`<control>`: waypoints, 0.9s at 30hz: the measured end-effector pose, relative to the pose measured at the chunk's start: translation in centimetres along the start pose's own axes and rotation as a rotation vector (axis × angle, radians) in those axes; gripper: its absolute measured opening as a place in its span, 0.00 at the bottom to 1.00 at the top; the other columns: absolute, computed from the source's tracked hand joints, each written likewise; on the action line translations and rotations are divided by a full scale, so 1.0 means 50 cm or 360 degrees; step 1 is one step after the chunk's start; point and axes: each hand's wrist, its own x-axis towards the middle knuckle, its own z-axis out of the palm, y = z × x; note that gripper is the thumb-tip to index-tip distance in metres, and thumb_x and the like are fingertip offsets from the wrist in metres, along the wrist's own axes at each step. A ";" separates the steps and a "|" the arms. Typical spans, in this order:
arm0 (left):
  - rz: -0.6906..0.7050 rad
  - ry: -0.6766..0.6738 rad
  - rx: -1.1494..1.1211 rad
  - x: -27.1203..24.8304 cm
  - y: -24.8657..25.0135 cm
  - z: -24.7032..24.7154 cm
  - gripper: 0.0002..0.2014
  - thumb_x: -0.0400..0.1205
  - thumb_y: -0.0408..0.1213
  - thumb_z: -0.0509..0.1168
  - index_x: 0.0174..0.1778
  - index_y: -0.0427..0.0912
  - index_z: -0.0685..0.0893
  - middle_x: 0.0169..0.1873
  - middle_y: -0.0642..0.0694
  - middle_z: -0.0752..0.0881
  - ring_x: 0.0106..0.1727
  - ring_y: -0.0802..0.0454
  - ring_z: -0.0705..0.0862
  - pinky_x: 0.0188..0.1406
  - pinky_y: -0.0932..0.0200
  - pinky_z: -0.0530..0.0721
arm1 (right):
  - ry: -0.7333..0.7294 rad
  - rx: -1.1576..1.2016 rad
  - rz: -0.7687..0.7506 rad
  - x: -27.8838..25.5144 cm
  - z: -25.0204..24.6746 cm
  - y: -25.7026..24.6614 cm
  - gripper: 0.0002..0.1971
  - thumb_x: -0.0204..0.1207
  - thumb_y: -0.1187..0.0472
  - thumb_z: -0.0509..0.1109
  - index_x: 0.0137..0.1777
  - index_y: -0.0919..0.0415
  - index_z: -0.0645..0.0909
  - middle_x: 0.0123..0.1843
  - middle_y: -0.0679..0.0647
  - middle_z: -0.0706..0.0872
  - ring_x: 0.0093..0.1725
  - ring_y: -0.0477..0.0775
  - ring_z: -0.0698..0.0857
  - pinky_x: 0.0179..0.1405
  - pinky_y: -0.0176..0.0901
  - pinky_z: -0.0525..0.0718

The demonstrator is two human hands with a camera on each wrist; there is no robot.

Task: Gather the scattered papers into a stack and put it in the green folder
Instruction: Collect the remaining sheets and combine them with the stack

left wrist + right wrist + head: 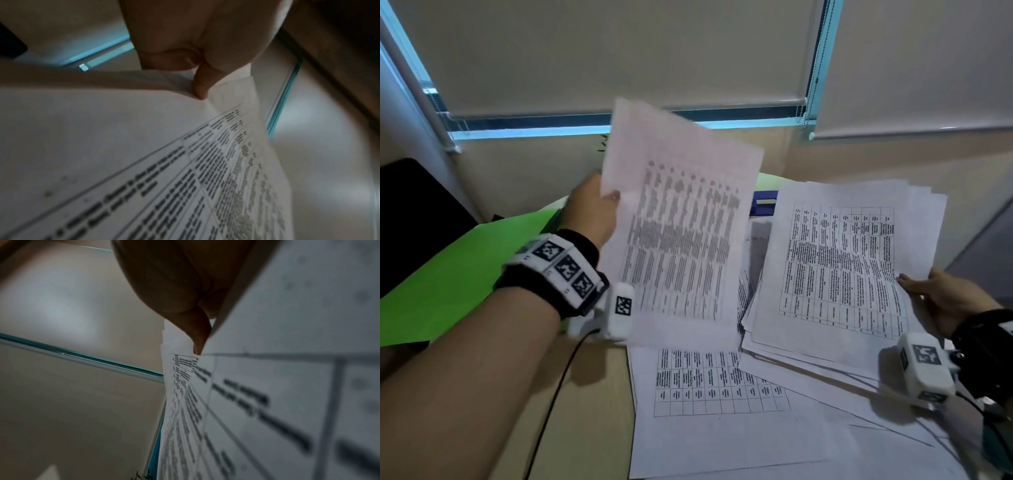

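While the left hand point(594, 209) holds a white printed sheet of paper with a blurred table on it point(678, 233) lifted off the tabletop point(599, 404), the thicker white bundle of printed papers point(839, 270) sits just to its right, gripped at the lower right edge by the right hand point(945, 298). That side-by-side placement is what the coming move seems to turn on: the lifted sheet lies left of the bundle, both with their long axes running roughly away from the person, the sheet tilted a little to the left at its top. The left hand is the nearer one to the bright green flat folder point(458, 270), which lies open-faced on the tabletop at the left, partly under the left wrist.

From the left wrist view, the left hand point(197, 48) pinches the sheet point(144, 146) at one edge, thumb curled down onto the paper and the other fingers behind it, out of sight. From the right wrist view, the right hand point(174, 288) is likewise closed on the bundle point(277, 386), a thumb pressing onto the top page; the sheets fan slightly at that edge, so the bundle is not yet squared.

More white printed pages point(722, 394) lie loose on the tabletop beneath and in front of both hands, overlapping at angles. Judging from this, gathering is only partly done, and the lifted sheet likely needs to be laid onto the bundle next.
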 end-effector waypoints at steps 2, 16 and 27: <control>0.0038 0.0123 -0.0091 0.008 0.026 -0.036 0.14 0.82 0.38 0.60 0.64 0.47 0.81 0.58 0.46 0.86 0.57 0.44 0.84 0.61 0.47 0.82 | -0.0012 -0.0001 -0.0030 -0.001 0.005 -0.003 0.14 0.81 0.77 0.56 0.38 0.60 0.73 0.18 0.42 0.84 0.19 0.33 0.82 0.20 0.20 0.77; -0.0081 -0.0290 -0.0262 -0.018 0.133 0.038 0.15 0.72 0.37 0.68 0.54 0.36 0.86 0.50 0.38 0.88 0.53 0.40 0.86 0.54 0.50 0.85 | -0.0480 0.0015 -0.0193 -0.065 0.097 -0.080 0.12 0.79 0.78 0.56 0.53 0.65 0.78 0.30 0.54 0.90 0.28 0.46 0.89 0.26 0.35 0.86; -0.0410 -0.0425 -0.0412 -0.041 0.066 0.144 0.27 0.66 0.42 0.59 0.63 0.40 0.76 0.55 0.37 0.85 0.56 0.35 0.84 0.59 0.40 0.83 | -0.0711 0.0037 -0.0121 -0.106 0.160 -0.059 0.15 0.77 0.78 0.60 0.53 0.61 0.81 0.37 0.57 0.91 0.32 0.55 0.90 0.27 0.45 0.88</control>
